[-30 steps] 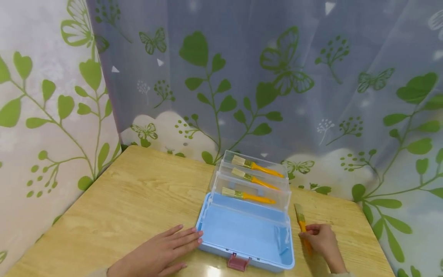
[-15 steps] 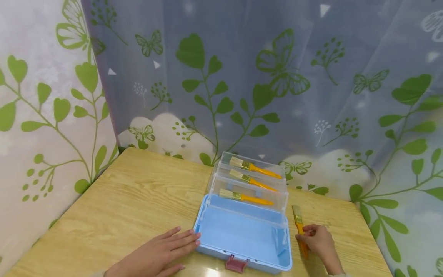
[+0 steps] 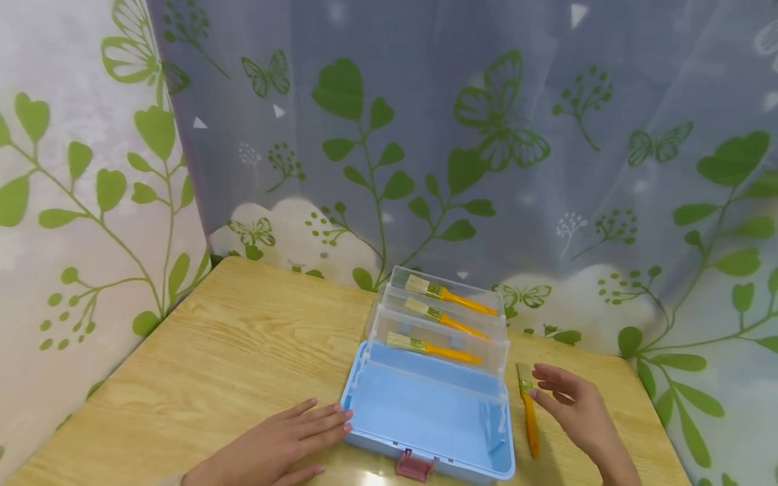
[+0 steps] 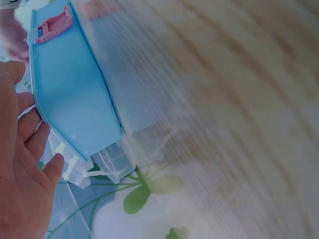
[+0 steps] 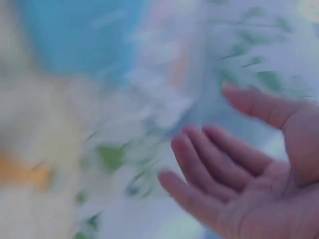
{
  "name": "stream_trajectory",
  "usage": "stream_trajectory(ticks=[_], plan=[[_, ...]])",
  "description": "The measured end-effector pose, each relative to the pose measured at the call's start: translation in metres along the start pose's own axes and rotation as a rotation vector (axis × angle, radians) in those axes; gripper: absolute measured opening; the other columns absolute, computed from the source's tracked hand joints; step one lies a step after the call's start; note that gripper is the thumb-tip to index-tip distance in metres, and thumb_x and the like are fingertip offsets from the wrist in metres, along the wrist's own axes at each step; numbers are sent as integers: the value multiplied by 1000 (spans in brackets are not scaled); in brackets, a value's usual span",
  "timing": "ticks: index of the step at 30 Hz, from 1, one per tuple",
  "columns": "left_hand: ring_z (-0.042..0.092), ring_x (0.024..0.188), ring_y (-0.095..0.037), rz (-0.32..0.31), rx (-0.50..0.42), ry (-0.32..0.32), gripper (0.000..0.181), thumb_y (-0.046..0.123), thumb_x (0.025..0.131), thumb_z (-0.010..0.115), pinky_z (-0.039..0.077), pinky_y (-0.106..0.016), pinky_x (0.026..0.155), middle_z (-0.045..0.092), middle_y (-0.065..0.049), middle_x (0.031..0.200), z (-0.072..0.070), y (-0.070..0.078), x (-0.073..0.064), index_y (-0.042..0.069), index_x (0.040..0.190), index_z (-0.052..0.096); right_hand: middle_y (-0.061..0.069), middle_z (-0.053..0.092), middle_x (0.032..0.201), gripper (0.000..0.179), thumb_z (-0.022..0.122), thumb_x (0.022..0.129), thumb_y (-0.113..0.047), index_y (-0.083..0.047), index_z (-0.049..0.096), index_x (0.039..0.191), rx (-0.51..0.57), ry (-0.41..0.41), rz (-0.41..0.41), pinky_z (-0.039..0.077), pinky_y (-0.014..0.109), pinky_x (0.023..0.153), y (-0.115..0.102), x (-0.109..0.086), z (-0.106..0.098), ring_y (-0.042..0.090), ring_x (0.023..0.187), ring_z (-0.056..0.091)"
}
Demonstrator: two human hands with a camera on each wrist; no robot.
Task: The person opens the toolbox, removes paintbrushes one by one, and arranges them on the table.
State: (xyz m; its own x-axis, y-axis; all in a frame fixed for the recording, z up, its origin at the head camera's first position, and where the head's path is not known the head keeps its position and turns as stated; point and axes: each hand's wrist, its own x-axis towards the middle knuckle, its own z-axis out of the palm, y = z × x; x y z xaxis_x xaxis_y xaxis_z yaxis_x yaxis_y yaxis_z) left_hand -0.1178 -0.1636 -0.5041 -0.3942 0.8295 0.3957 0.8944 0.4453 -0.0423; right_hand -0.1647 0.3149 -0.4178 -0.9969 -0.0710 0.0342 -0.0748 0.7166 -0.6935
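A light blue toolbox (image 3: 425, 405) stands open, its clear tiered trays (image 3: 498, 351) raised at the back. One orange-handled paintbrush lies in each tier: an upper one (image 3: 468, 301), a middle one (image 3: 464, 325) and a lower one (image 3: 452, 352). Another paintbrush (image 3: 531, 422) lies on the table to the right of the box, bristles pointing away. My right hand (image 3: 580, 412) hovers beside this brush, fingers loosely bent, holding nothing; the right wrist view is blurred. With fingers extended, my left hand (image 3: 286, 439) touches the box's left side, as the left wrist view (image 4: 30, 144) also shows.
The wooden table (image 3: 261, 337) carries the box and extends to the left. A patterned curtain (image 3: 413, 135) rises behind the table's back edge, and more printed cloth (image 3: 79, 236) hangs along the left. A reddish latch (image 3: 416, 464) hangs at the box's front.
My right hand has let go of the paintbrush on the table and lifted off it, shifting slightly right and away from me. My left hand stays at the box.
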Motion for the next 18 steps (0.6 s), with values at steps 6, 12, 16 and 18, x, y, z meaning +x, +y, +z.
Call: stream_trajectory(ticks=[6,12,16,18], plan=[[43,146,-18,-27,-30,-11,64,34,102,63,2,-25,128,43,-5,160,3,1,-2,12,157,40,-3,69,131,43,63,99,-3,7,55,140,340,-145,-281,57,19,90,-46,-12,-6,4,113,68],[47,142,-20,-5,-2,15,66,32,97,70,-1,-25,128,47,-6,157,5,1,-5,10,154,46,-2,71,128,38,56,101,5,6,56,139,663,-214,-376,56,27,97,-67,3,15,16,115,70],[47,143,-20,-4,8,25,67,32,96,71,1,-26,128,46,-5,158,4,1,-3,10,154,45,1,72,126,36,55,100,8,5,60,136,802,-224,-415,56,32,98,-70,25,31,17,115,70],[47,143,-20,-6,-12,29,67,31,97,70,2,-25,128,47,-6,158,4,1,-1,10,155,44,1,73,124,35,54,101,7,0,63,134,845,-253,-409,56,32,99,-68,34,37,17,115,70]])
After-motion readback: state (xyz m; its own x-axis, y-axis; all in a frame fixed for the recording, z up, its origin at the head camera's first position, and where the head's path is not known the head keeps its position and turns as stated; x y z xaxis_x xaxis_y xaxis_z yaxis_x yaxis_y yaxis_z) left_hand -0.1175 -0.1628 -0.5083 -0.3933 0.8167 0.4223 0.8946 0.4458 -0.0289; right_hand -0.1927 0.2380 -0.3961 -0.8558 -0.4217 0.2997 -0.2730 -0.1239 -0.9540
